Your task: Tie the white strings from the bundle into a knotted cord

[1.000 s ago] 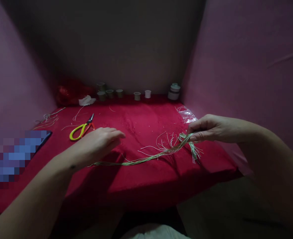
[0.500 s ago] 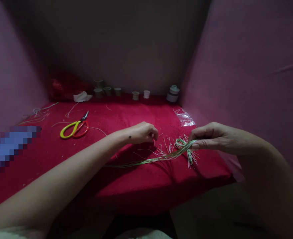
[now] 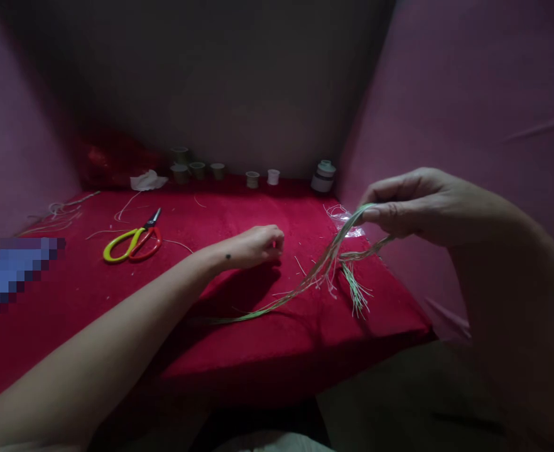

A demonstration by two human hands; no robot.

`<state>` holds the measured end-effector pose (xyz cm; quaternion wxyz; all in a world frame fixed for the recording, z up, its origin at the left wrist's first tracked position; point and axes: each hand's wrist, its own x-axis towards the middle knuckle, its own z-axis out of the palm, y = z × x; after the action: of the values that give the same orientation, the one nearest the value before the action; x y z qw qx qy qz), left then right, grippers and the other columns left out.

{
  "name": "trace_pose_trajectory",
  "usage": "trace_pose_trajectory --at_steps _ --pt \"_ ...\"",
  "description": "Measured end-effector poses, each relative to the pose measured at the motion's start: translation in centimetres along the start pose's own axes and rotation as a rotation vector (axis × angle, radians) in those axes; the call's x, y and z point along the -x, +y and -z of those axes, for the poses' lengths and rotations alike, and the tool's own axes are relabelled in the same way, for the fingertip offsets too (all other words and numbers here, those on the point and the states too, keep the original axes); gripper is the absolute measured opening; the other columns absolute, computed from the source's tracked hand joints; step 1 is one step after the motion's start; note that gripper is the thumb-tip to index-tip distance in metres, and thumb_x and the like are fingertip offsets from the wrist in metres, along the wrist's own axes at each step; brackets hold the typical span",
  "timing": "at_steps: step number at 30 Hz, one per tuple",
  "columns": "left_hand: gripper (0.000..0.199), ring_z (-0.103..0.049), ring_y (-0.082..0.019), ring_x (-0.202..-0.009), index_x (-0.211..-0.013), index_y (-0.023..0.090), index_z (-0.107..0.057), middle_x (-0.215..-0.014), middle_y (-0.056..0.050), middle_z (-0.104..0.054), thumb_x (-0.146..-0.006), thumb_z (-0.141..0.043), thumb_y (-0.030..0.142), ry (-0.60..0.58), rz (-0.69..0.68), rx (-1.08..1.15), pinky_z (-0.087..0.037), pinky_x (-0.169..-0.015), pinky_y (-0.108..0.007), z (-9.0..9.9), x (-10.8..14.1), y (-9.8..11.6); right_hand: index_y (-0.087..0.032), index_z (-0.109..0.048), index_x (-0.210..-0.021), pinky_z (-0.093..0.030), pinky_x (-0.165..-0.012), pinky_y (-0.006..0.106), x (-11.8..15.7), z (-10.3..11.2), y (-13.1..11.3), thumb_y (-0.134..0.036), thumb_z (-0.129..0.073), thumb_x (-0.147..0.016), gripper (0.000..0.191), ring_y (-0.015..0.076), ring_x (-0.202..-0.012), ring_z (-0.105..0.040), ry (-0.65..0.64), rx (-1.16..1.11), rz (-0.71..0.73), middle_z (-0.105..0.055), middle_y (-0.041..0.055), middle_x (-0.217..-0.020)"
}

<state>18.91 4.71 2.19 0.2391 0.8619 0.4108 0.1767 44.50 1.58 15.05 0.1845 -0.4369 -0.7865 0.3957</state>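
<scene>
Right hand (image 3: 416, 204), right of centre: thumb and fingers pinched closed on a long bundle of thin pale-green and whitish threads (image 3: 326, 258). The bundle is raised at the grip and sloped down leftward to the lower centre of the frame, over the red cloth-covered worktop (image 3: 225, 216). Another stretch of it is looped below the right hand, with a frayed green-white end (image 3: 355, 290) fanned out underneath.

Left hand (image 3: 264, 245), centre: fingers loosely curled, held apart from the main bundle, just above it in the frame; whether a thread is gripped cannot be told.

Scissors with yellow and red handles (image 3: 149, 226) are laid left of centre, blades pointed to the upper right. Clear plastic piece (image 3: 353, 232) is seen just left of and below the right hand's fingertips, partly covered by the threads. Loose pale threads (image 3: 65, 210) are scattered at the left edge of the worktop, near a pixelated blue object (image 3: 13, 270).

Along the back: red shiny plastic (image 3: 110, 160), crumpled white paper (image 3: 148, 181), grouped dull-coloured spools (image 3: 179, 174), a beige spool (image 3: 252, 180), a white spool (image 3: 273, 177), a pale-lidded jar (image 3: 323, 177).
</scene>
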Motion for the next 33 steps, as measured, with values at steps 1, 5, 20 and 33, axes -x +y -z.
trace_pose_trajectory --at_steps 1,5,20,33 --pt "0.008 -0.046 -0.011 -0.064 -0.079 0.015 -0.056 -0.075 -0.003 -0.054 -0.077 -0.050 0.020 0.014 0.034 0.053 -0.034 -0.058 -0.023 0.5 0.2 0.0 -0.013 -0.066 -0.078 -0.037 -0.046 0.019 -0.1 0.2 -0.6 -0.040 -0.068 -0.070 0.029 0.0057 -0.053 -0.042 0.028 0.027 0.016 -0.049 0.0017 -0.061" --pt "0.017 -0.048 -0.010 -0.058 -0.089 0.013 -0.058 -0.071 -0.002 -0.057 -0.077 -0.050 0.022 -0.018 0.153 0.276 -0.036 -0.054 -0.022 1.1 0.7 0.0 -0.012 -0.066 -0.071 -0.029 -0.038 0.016 -0.4 1.0 -2.8 -0.035 -0.069 -0.069 0.023 0.0024 -0.045 -0.038 0.108 0.098 0.093 -0.044 -0.0007 -0.052" --pt "0.045 -0.054 -0.010 -0.061 -0.113 0.012 -0.054 -0.072 -0.001 -0.058 -0.069 -0.060 0.011 -0.046 0.131 0.783 -0.042 -0.060 -0.024 -1.0 0.7 0.6 -0.013 -0.066 -0.065 -0.029 -0.033 0.014 -0.8 2.3 -8.0 -0.009 -0.062 -0.075 0.012 0.0051 -0.038 -0.047 0.420 0.102 0.115 -0.037 -0.0012 -0.043" --pt "0.043 -0.057 -0.009 -0.061 -0.109 0.016 -0.057 -0.104 -0.008 -0.059 -0.067 -0.060 0.008 -0.065 0.066 0.948 -0.044 -0.055 -0.025 -2.0 0.6 -1.0 -0.012 -0.065 -0.073 -0.022 -0.039 0.021 -2.3 4.0 -8.1 -0.011 -0.062 -0.077 0.005 0.0025 -0.044 -0.036 0.292 0.032 0.334 -0.029 -0.0016 -0.050"
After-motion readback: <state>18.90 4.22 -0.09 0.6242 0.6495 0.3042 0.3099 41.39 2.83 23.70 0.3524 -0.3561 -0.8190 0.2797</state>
